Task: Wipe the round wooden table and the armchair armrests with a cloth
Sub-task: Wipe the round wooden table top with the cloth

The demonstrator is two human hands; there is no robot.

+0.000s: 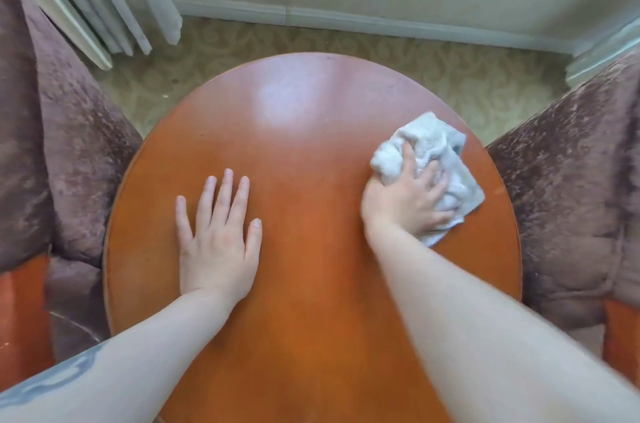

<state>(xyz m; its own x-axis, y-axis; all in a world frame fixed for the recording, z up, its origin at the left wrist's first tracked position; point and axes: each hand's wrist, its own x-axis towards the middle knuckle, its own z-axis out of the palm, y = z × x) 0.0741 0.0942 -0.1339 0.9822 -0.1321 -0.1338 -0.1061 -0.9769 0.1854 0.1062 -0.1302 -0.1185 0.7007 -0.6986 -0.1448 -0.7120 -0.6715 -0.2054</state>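
Observation:
A round, glossy orange-brown wooden table (304,131) fills the middle of the view. My left hand (216,239) lies flat on its left half, fingers straight and spread. My right hand (407,199) presses down on a crumpled white cloth (433,152) near the table's right edge, fingers spread over the bunched fabric; the cloth sticks out beyond the fingertips and to the right. An armchair in mauve velvet stands on each side, the left one (69,152) and the right one (568,187), each with an orange wooden armrest, left (24,315) and right (621,332), low in the view.
Both armchairs press close against the table's sides. Beyond the table lies patterned beige carpet (346,41), then a white skirting board (346,15) and a pale wall. Pale curtains (104,0) hang at the far left.

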